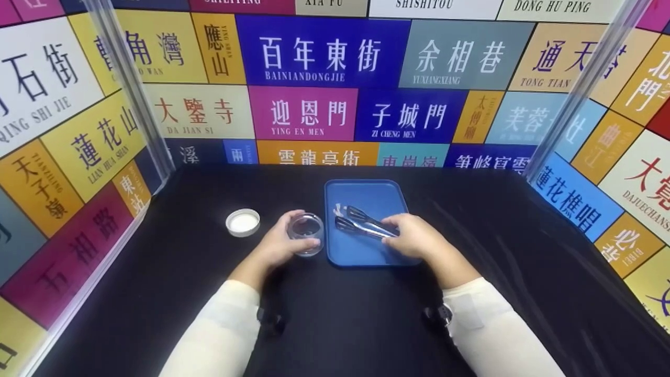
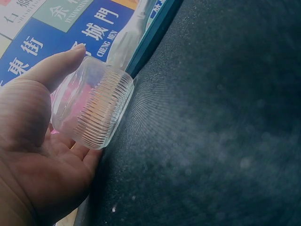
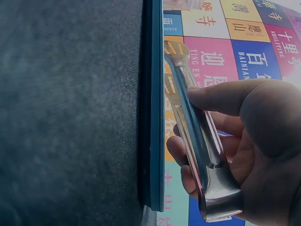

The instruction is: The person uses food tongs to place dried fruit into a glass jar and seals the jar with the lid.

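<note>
My left hand (image 1: 282,238) holds a clear glass jar (image 1: 309,224), thumb on the near side and fingers round the far side. Ribbed glass shows low on the jar (image 2: 101,108) in the left wrist view; it stands on or just over the black cloth, left of a blue tray (image 1: 356,254). Above that tray, my right hand (image 1: 416,235) grips metal tongs (image 3: 202,136) between thumb and fingers. Their tips point left and stand apart. Close to the tips on the tray is a small whitish thing (image 1: 338,210), too small to identify.
A white round lid (image 1: 243,222) lies on the black cloth (image 1: 356,324), left of the jar. Panels with printed signs (image 1: 322,50) stand at the back and both sides, with clear upright edges (image 1: 133,84) at the corners.
</note>
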`<state>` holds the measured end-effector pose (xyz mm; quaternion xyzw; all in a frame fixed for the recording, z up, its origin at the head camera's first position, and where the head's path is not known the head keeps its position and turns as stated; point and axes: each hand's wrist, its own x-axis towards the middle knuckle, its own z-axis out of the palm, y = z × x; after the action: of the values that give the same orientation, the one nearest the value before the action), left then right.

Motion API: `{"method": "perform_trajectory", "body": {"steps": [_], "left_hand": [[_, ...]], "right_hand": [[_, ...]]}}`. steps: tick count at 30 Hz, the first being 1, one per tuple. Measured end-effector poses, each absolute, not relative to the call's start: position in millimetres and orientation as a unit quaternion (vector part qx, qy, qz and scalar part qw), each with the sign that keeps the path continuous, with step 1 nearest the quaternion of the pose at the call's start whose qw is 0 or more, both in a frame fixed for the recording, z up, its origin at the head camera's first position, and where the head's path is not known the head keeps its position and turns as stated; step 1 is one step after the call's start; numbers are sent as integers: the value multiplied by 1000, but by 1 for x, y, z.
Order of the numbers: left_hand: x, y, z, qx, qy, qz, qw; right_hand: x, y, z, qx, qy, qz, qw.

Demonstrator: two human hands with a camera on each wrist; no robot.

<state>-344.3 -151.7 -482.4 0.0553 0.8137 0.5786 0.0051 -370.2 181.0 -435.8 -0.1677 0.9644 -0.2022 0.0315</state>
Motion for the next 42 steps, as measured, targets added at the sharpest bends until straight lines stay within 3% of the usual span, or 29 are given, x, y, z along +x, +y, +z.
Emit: {"method": "perform_trajectory", "body": {"steps": [26, 42], "left_hand": [[-344, -152, -481, 50, 820, 570, -4], [-343, -151, -481, 50, 816, 576, 2]], "right_hand": [[-367, 177, -434, -159, 968, -195, 5], [-355, 174, -409, -155, 962, -224, -31]]}}
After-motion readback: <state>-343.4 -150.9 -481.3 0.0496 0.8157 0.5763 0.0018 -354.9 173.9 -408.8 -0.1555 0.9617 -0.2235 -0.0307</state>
